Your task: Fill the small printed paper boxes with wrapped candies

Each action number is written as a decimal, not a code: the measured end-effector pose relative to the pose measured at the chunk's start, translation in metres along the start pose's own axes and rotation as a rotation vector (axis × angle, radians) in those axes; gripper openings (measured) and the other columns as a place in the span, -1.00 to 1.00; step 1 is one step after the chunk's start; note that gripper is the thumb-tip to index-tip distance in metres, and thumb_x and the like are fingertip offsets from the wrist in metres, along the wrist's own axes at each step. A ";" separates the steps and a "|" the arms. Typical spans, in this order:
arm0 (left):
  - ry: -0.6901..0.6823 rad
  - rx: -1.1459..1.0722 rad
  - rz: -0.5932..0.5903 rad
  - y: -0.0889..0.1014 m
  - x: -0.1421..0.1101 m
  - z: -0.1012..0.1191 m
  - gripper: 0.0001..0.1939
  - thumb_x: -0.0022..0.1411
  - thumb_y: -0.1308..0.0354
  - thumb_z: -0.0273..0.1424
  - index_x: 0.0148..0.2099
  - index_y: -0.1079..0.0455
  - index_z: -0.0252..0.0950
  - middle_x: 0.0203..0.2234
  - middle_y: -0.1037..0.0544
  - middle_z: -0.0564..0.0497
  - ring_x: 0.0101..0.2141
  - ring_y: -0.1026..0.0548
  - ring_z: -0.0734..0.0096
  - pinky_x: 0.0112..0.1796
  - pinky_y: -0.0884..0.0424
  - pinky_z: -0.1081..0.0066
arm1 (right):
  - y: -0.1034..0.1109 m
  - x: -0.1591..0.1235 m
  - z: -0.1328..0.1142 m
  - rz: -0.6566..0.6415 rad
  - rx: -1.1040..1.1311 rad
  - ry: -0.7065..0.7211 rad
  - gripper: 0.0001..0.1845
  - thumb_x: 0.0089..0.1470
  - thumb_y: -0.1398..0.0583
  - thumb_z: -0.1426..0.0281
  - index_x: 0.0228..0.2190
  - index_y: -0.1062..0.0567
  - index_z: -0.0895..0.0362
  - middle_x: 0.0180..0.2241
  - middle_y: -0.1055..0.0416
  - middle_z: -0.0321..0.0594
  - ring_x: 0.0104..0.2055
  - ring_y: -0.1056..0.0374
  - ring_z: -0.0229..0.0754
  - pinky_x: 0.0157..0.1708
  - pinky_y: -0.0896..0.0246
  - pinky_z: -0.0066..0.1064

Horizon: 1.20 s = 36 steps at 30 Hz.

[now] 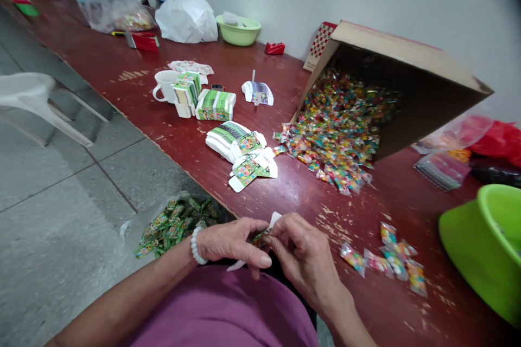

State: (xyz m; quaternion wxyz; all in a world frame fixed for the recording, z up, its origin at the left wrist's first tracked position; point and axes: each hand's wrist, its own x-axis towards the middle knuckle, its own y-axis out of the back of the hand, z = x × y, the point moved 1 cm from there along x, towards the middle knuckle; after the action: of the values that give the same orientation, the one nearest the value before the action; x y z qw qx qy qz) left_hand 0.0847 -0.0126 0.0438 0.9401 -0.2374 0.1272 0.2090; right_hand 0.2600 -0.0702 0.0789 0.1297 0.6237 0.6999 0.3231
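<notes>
My left hand (232,241), with a beaded bracelet at the wrist, holds a small green cardboard box at the table's front edge. Only a white flap (275,219) and a bit of its printed side show between my hands. The fingers of my right hand (307,252) are pinched together at the box's opening; whether they also hold a candy is hidden. To the right lie several clear-wrapped candy packets (394,261). Beyond my hands, flattened green-and-white boxes (248,165) are spread beside a stack of more (226,138). Below on the left, a clear bag holds many green boxes (177,225).
A tipped carton (411,54) spills a heap of candy packets (337,130) onto the red table (293,195). A green basin (468,244) stands at right. A white mug (165,85) props box stacks (215,104). A white stool (32,92) is at left.
</notes>
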 end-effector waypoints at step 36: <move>-0.325 0.165 0.720 -0.016 0.015 -0.011 -0.60 0.14 -0.30 -0.38 0.00 -0.28 -0.24 -0.26 -0.56 0.04 -0.26 -0.53 0.38 -0.21 -0.44 0.43 | -0.017 0.001 0.035 0.203 0.482 -0.407 -0.73 0.18 -0.22 0.17 -0.35 -0.50 0.13 -0.46 -0.48 -0.29 -0.44 -0.36 -0.22 -0.41 -0.28 -0.44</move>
State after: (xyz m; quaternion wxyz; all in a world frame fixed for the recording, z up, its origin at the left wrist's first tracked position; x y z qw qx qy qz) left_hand 0.1036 -0.0259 0.0352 0.8306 -0.0654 0.0682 0.5488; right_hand 0.2669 -0.0591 0.0418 0.0827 0.7548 0.6501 0.0280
